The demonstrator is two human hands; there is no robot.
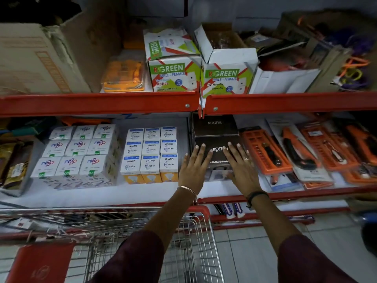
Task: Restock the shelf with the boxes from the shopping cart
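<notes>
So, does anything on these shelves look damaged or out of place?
Yes. On the upper shelf, the left R-Green box has a torn, crumpled top, and the right R-Green box stands open, its flap up. On the lower shelf, the rear Neuton box has its label upside down, unlike the front Neuton box under both hands.

Orange screwdriver blister packs (265,149) lie at the right. On the level above stand two R-Green cartons (173,75), beside a large cardboard carton (38,60).

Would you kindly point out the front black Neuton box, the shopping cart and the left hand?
front black Neuton box (217,149), head view, top face by the logo.
shopping cart (201,211), head view, red handle corner.
left hand (192,170), head view, back of hand.
</notes>
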